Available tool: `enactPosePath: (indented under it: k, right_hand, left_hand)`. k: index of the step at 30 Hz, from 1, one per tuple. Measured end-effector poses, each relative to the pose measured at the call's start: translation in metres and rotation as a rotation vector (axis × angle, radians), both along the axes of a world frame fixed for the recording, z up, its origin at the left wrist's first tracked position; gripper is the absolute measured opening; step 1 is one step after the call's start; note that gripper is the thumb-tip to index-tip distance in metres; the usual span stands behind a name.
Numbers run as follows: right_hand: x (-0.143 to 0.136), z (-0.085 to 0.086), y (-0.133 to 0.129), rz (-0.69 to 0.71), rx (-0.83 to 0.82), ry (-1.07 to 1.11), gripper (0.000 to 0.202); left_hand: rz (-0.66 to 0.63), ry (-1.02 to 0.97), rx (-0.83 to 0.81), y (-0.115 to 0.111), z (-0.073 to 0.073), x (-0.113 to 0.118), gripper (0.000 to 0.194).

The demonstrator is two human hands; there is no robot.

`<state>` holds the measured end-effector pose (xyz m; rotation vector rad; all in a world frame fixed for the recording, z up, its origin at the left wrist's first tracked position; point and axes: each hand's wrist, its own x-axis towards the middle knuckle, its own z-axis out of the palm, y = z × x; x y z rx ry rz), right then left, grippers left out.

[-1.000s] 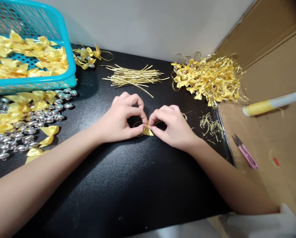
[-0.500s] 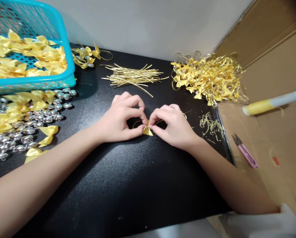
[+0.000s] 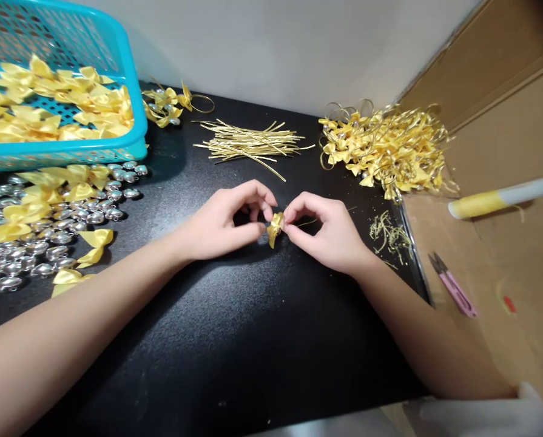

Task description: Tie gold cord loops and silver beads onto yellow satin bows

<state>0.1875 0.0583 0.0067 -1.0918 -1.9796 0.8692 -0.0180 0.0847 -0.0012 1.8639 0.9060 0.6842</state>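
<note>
A small yellow ribbon bow (image 3: pixel 275 230) hangs upright between my hands, above the black table. My right hand (image 3: pixel 323 227) pinches it at its right edge with thumb and forefinger. A thin gold cord (image 3: pixel 308 223) runs from that pinch under the palm. My left hand (image 3: pixel 237 215) is just left of the bow, its thumb and forefinger apart. Whether a left fingertip still touches the bow is hard to make out. Behind the hands lies a bunch of gold cords (image 3: pixel 253 142).
A teal basket (image 3: pixel 137 115) of yellow bows stands at the left, with silver beads (image 3: pixel 57 252) and loose bows before it. Finished bow loops (image 3: pixel 384 145) are heaped at back right, near cord scraps (image 3: pixel 388 233). Pink thread snips (image 3: pixel 455 288) and a yellow-white roll (image 3: pixel 503 197) lie on cardboard.
My left thumb and forefinger have parted from their pinch at the bow. The bow has turned and now shows more between the hands. The view has shifted slightly.
</note>
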Motion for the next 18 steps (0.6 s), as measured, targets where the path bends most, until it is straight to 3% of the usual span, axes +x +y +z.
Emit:
enactPosePath:
  k: [3,7,11,15,18]
  right_hand:
    - [-0.0004,-0.0008,-0.0005,-0.007,-0.033,0.072,0.01]
    - [-0.0004,0.0003,-0.0014,-0.028,-0.048,0.128,0.01]
    - [-0.0002,0.0013,-0.0023,-0.036,-0.035,0.133,0.01]
    - [0.0,-0.0009,-0.0014,-0.037,0.028,0.038,0.011]
    - [0.0009,-0.0028,0.0,-0.01,0.056,-0.011,0.011]
  left_hand:
    - [-0.026,-0.095,-0.057,-0.0037,-0.0024,0.0027,0.031]
    - [-0.05,-0.263,-0.178,-0.0071,-0.0051,0.0051,0.028]
    - [-0.014,-0.293,-0.066,-0.0083,-0.0029,0.0057,0.021]
    - [0.004,-0.151,0.047,-0.0069,-0.0007,0.0053,0.008]
    - [0.037,-0.052,0.136,-0.0049,-0.0009,0.0047,0.011]
